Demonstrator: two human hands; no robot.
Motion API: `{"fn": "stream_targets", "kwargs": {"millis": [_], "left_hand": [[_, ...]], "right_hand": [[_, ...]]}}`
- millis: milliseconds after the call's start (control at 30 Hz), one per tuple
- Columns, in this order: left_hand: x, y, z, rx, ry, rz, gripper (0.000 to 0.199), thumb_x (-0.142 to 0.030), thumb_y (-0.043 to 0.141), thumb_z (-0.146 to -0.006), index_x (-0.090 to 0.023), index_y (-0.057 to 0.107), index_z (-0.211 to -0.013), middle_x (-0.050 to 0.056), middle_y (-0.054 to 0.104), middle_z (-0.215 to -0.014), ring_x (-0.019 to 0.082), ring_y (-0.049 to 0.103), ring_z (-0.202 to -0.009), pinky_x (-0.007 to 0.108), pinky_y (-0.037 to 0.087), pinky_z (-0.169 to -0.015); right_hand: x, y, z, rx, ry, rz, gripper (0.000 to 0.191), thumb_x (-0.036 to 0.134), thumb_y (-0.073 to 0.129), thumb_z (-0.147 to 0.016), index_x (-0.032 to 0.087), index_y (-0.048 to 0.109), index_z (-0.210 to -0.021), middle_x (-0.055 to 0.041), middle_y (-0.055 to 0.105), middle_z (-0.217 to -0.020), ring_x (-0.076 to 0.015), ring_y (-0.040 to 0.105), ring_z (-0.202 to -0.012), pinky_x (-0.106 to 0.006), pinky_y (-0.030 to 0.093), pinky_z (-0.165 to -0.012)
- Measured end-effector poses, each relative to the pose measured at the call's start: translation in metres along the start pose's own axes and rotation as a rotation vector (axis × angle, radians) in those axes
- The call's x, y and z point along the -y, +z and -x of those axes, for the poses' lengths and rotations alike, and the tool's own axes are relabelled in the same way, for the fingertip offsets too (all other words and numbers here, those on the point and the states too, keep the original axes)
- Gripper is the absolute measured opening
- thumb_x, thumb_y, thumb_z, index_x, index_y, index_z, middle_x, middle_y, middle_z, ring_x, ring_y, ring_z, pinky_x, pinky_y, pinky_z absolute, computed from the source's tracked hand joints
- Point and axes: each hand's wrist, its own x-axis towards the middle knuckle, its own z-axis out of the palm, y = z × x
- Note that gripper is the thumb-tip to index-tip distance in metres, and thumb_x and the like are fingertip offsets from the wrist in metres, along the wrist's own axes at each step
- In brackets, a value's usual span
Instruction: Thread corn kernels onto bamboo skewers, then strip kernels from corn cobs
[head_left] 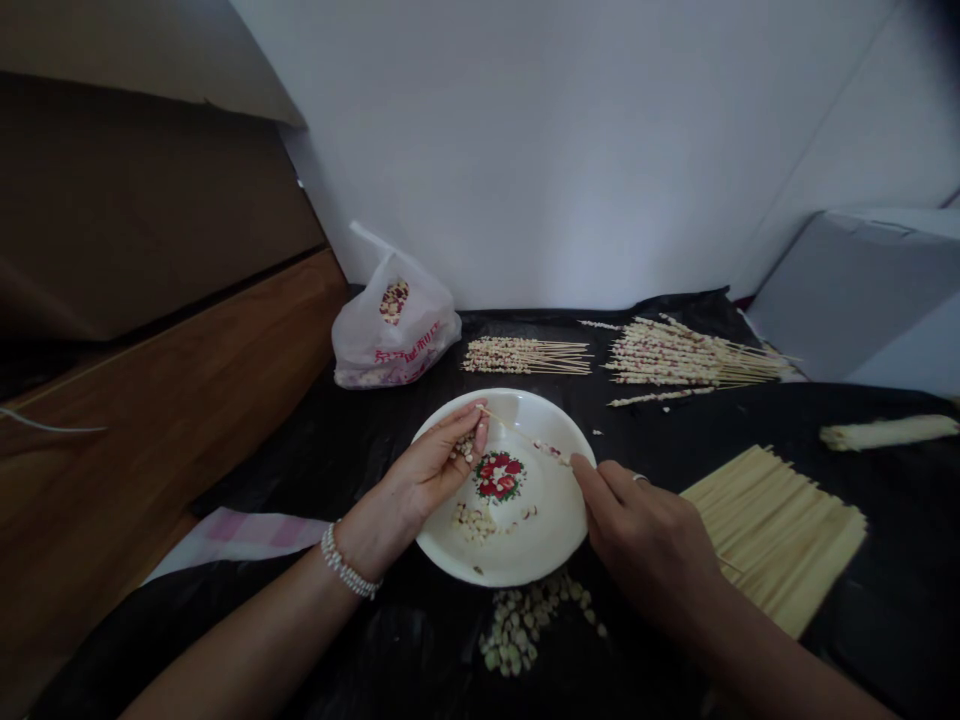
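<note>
A white wall (562,150) rises behind the black sheeting (375,640), where our strawberry-patterned basin (559,515) sits centrally. Bare wooden skewers (780,530) lie to its right; beyond it are a knotted plastic bag (397,345) and two groups of filled skewers (671,355). Our right hand (652,520), palm down, grips a partly filled skewer (551,452) that slants across the basin, its tip pointing left. Our left hand (439,455), fingers curled and palm turned inward, pinches at that tip and cups loose pale pieces (465,447). We seem to be threading; a clean push calls for a steady skewer and a piece centred on its point.
</note>
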Motion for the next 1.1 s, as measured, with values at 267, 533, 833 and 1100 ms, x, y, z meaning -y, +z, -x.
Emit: {"fn": "stream_targets", "kwargs": {"millis": [267,533,833,1100], "left_hand": [[-0.0024,0.0013,-0.0002,-0.005,-0.048,0.089,0.021,0.000,0.054,-0.087,-0.010,0.066,-0.100,0.007,0.069,-0.083,0.011,0.068,-0.068,0.018,0.059,-0.063],[-0.0041,0.0005,-0.0023,0.002,-0.029,0.082,0.016,0.000,0.054,-0.086,-0.008,0.066,-0.092,0.007,0.068,-0.083,0.011,0.067,-0.066,0.017,0.059,-0.061],[-0.0043,-0.0023,-0.0043,0.013,-0.033,0.068,0.018,0.001,0.056,-0.085,-0.009,0.066,-0.097,0.006,0.067,-0.085,0.010,0.067,-0.069,0.016,0.058,-0.063],[-0.0029,0.0008,-0.0025,-0.004,-0.002,0.049,0.023,0.007,0.055,-0.081,-0.009,0.067,-0.094,0.007,0.067,-0.083,0.010,0.067,-0.069,0.015,0.058,-0.062]], "right_hand": [[0.0002,-0.0008,-0.0016,0.021,-0.005,-0.024,0.028,0.006,0.044,-0.088,0.006,0.067,-0.104,-0.0038,0.059,-0.068,-0.0137,0.050,-0.052,-0.030,0.034,-0.050],[0.0003,-0.0012,-0.0004,0.028,-0.004,-0.014,0.028,0.006,0.044,-0.089,0.007,0.066,-0.107,-0.0036,0.059,-0.069,-0.0141,0.051,-0.052,-0.030,0.034,-0.052],[0.0006,-0.0023,-0.0014,0.026,-0.004,-0.002,0.027,0.006,0.043,-0.089,0.008,0.066,-0.104,-0.0037,0.059,-0.068,-0.0137,0.051,-0.053,-0.029,0.034,-0.052],[0.0009,-0.0046,-0.0022,0.027,-0.011,-0.011,0.031,0.003,0.042,-0.085,0.006,0.067,-0.102,-0.0041,0.058,-0.066,-0.0139,0.049,-0.051,-0.029,0.032,-0.049]]}}
